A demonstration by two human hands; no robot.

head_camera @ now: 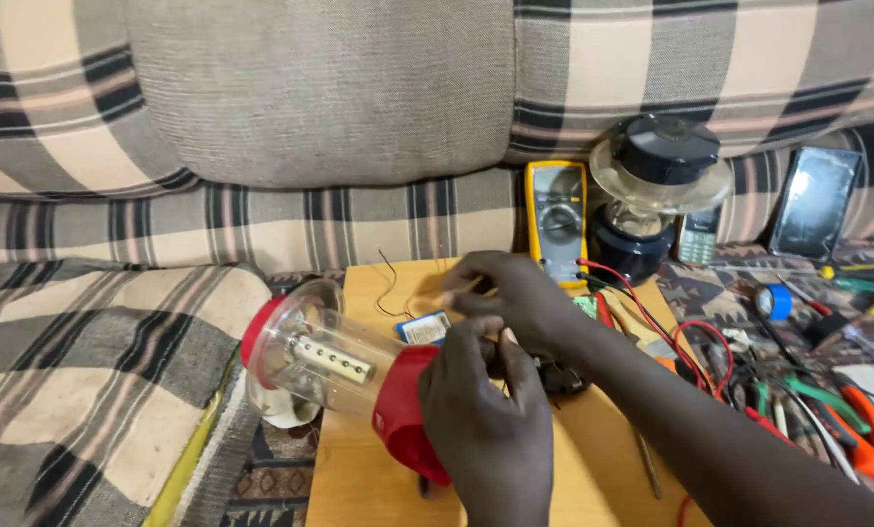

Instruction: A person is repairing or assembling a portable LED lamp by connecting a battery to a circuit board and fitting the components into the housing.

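A lantern lies on its side on a wooden board (359,478), its clear dome (305,356) with a white LED strip pointing left and its red base (398,410) toward me. My left hand (486,429) comes in from the bottom and grips the red base. My right hand (515,298) reaches in from the right just above it, fingertips pinched together on what looks like a thin wire. A small blue and white block (424,327) lies beside the base, under my right fingers. What sits between my two hands is hidden.
A yellow multimeter (557,220) leans on the checked sofa behind the board, red and black leads (695,342) trailing right. Beside it stand a second lantern with a black top (656,181), a small phone (697,234) and a dark screen (815,200). Blue tape (776,301) and orange-handled pliers (866,434) lie at right.
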